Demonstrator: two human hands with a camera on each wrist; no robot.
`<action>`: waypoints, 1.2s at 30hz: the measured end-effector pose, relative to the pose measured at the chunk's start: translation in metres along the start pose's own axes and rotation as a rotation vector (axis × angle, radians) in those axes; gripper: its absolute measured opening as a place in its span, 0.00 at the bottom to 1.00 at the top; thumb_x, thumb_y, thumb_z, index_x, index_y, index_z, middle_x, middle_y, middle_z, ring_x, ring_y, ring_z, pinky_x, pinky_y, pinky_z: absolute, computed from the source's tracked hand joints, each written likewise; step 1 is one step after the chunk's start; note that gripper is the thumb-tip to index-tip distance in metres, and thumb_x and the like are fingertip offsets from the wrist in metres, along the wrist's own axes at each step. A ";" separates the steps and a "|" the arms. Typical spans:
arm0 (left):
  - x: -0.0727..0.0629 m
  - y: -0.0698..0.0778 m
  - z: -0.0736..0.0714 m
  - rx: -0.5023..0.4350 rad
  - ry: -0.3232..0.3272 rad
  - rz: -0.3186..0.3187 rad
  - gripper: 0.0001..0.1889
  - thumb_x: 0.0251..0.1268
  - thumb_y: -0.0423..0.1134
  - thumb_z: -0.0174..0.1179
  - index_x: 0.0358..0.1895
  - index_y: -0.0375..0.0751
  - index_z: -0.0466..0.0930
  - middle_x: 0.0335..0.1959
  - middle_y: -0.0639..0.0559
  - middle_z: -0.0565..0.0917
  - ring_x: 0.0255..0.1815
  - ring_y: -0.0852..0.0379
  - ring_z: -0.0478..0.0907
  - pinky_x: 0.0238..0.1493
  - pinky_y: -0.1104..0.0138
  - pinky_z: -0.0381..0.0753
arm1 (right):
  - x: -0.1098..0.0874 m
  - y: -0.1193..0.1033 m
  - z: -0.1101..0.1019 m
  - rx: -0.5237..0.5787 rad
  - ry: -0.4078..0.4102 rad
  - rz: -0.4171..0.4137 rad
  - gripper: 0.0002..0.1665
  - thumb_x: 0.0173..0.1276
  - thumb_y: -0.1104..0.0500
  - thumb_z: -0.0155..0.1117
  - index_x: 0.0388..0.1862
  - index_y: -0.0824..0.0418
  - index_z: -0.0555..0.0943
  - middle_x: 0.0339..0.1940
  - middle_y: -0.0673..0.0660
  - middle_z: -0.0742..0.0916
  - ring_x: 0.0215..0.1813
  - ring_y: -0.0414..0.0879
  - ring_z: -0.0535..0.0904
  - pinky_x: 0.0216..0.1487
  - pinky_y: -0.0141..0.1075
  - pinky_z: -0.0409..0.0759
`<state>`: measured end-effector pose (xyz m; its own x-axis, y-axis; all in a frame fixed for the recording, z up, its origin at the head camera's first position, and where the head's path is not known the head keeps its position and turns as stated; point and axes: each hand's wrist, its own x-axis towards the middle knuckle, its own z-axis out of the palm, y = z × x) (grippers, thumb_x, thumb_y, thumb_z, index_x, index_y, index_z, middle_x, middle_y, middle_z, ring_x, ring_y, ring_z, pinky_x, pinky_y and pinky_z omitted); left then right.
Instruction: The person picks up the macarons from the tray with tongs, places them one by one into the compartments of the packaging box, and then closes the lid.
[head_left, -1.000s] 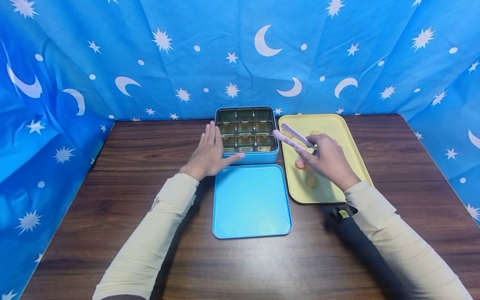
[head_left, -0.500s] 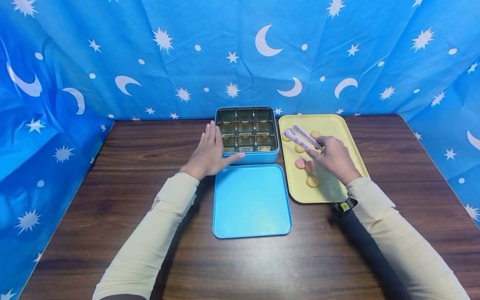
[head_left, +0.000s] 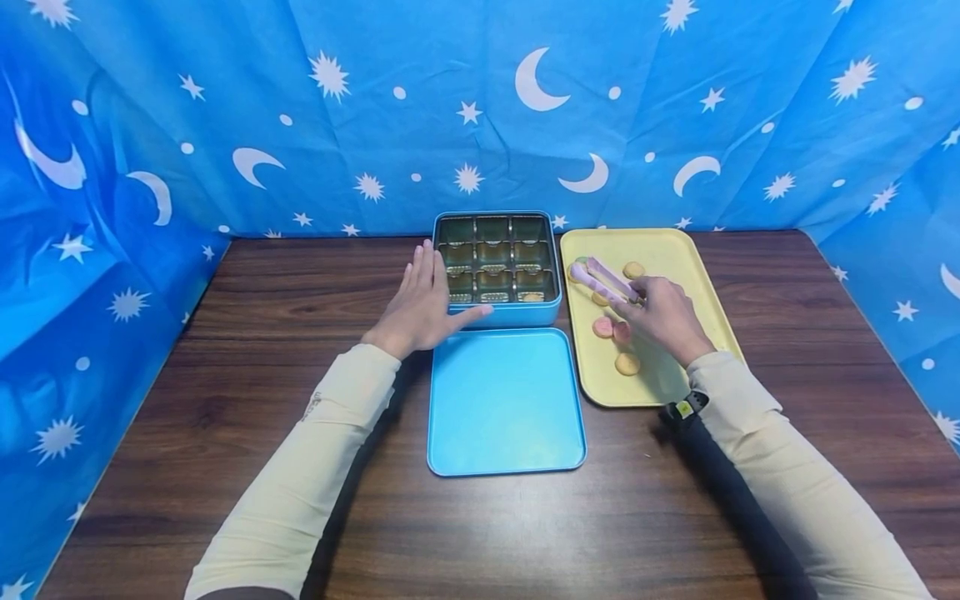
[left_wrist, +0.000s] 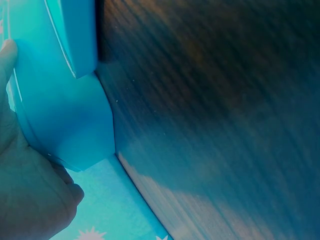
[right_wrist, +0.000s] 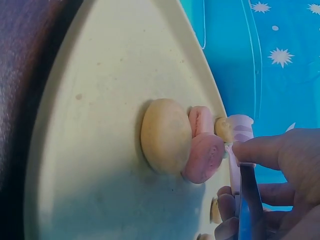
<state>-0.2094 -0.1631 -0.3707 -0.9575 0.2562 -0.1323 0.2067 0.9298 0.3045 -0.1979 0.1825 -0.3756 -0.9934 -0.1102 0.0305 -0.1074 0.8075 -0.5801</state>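
One pair of tongs (head_left: 611, 278) is being pinched in the right hand (head_left: 663, 315), low over the tray (head_left: 663, 248), probably for reaching its macarons (right_wrist: 166, 136); whether the tips are gripping one, I cannot tell. The left hand (head_left: 411, 310), fingers straight, is touching the tin (head_left: 517, 314), apparently steadying it behind the lid (head_left: 506, 404).

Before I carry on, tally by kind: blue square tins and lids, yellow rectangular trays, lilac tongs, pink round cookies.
Blue square tin: 1
Blue square lid: 1
Yellow rectangular tray: 1
Lilac tongs: 1
Pink round cookies: 2
Total: 6
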 end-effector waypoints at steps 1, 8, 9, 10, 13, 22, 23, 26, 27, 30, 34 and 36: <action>0.000 0.000 0.000 0.000 0.001 0.001 0.64 0.63 0.80 0.44 0.80 0.30 0.28 0.81 0.38 0.24 0.81 0.45 0.19 0.79 0.52 0.30 | 0.000 0.000 0.001 0.000 0.001 0.001 0.26 0.71 0.56 0.67 0.56 0.77 0.80 0.40 0.68 0.84 0.37 0.58 0.75 0.35 0.45 0.71; 0.000 0.000 0.000 0.001 0.003 0.002 0.64 0.63 0.80 0.44 0.80 0.30 0.28 0.81 0.38 0.24 0.81 0.45 0.19 0.79 0.52 0.30 | 0.002 0.001 0.003 -0.004 0.011 -0.006 0.25 0.71 0.56 0.68 0.55 0.77 0.81 0.39 0.68 0.85 0.37 0.58 0.75 0.37 0.48 0.71; 0.000 0.000 0.000 0.000 0.003 0.002 0.64 0.63 0.80 0.44 0.80 0.30 0.28 0.81 0.38 0.24 0.81 0.45 0.19 0.79 0.52 0.30 | 0.002 0.001 0.004 -0.005 0.011 -0.004 0.25 0.71 0.56 0.68 0.55 0.77 0.81 0.39 0.68 0.85 0.37 0.58 0.75 0.37 0.48 0.72; 0.000 0.000 0.000 0.000 0.004 0.002 0.64 0.63 0.80 0.44 0.80 0.30 0.28 0.81 0.38 0.24 0.81 0.45 0.19 0.79 0.52 0.30 | 0.002 0.001 0.004 -0.004 0.010 -0.003 0.25 0.71 0.56 0.68 0.55 0.76 0.81 0.39 0.68 0.85 0.37 0.58 0.76 0.37 0.48 0.72; 0.000 0.000 0.000 -0.001 0.005 0.002 0.64 0.62 0.80 0.44 0.80 0.30 0.28 0.81 0.38 0.24 0.81 0.45 0.19 0.79 0.52 0.30 | 0.002 0.001 0.004 0.001 0.007 -0.002 0.25 0.71 0.55 0.68 0.55 0.76 0.81 0.40 0.69 0.85 0.38 0.59 0.76 0.39 0.49 0.73; 0.000 0.000 0.000 0.002 0.004 -0.003 0.65 0.62 0.81 0.44 0.80 0.30 0.28 0.81 0.38 0.24 0.81 0.45 0.19 0.79 0.52 0.30 | 0.003 0.001 0.007 0.010 0.005 -0.006 0.22 0.71 0.56 0.68 0.52 0.75 0.83 0.38 0.68 0.86 0.37 0.58 0.77 0.40 0.51 0.74; 0.000 0.000 0.000 0.001 0.004 -0.003 0.65 0.62 0.81 0.44 0.80 0.30 0.28 0.81 0.38 0.24 0.81 0.45 0.19 0.79 0.52 0.30 | 0.003 0.001 0.007 0.008 0.006 -0.007 0.21 0.71 0.57 0.68 0.51 0.75 0.83 0.38 0.68 0.86 0.37 0.58 0.77 0.40 0.51 0.74; 0.000 0.000 0.000 0.000 0.004 -0.005 0.65 0.62 0.81 0.44 0.80 0.30 0.28 0.81 0.38 0.24 0.81 0.45 0.19 0.79 0.52 0.30 | 0.002 0.001 0.008 0.006 0.013 -0.005 0.20 0.71 0.58 0.68 0.51 0.75 0.83 0.38 0.67 0.86 0.37 0.58 0.77 0.40 0.51 0.74; 0.000 0.000 0.001 0.001 0.004 -0.004 0.65 0.62 0.81 0.43 0.80 0.30 0.28 0.81 0.38 0.24 0.81 0.45 0.19 0.79 0.52 0.30 | 0.002 0.001 0.008 0.007 0.015 -0.003 0.20 0.71 0.58 0.68 0.51 0.75 0.83 0.38 0.67 0.86 0.37 0.58 0.77 0.40 0.51 0.74; 0.001 0.000 0.001 0.002 0.003 -0.002 0.64 0.63 0.81 0.43 0.80 0.30 0.28 0.81 0.38 0.23 0.81 0.45 0.19 0.79 0.52 0.30 | 0.001 0.000 0.008 0.013 0.022 0.005 0.20 0.71 0.58 0.68 0.51 0.74 0.83 0.37 0.67 0.86 0.37 0.58 0.78 0.38 0.49 0.74; 0.001 0.000 0.001 0.005 -0.001 -0.002 0.64 0.63 0.81 0.43 0.80 0.30 0.28 0.81 0.38 0.23 0.81 0.45 0.19 0.79 0.52 0.30 | 0.000 0.000 0.007 0.016 0.025 0.011 0.18 0.71 0.58 0.67 0.50 0.73 0.84 0.36 0.66 0.87 0.35 0.56 0.78 0.35 0.46 0.73; 0.001 0.000 0.001 0.004 -0.003 -0.004 0.64 0.63 0.81 0.43 0.80 0.30 0.27 0.81 0.38 0.24 0.81 0.45 0.19 0.79 0.52 0.30 | 0.000 0.001 0.007 0.017 0.024 0.011 0.18 0.71 0.58 0.67 0.50 0.73 0.84 0.35 0.66 0.86 0.35 0.57 0.79 0.36 0.47 0.73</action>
<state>-0.2104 -0.1626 -0.3716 -0.9579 0.2528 -0.1362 0.2034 0.9321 0.2998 -0.1975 0.1788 -0.3818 -0.9952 -0.0874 0.0435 -0.0961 0.7985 -0.5943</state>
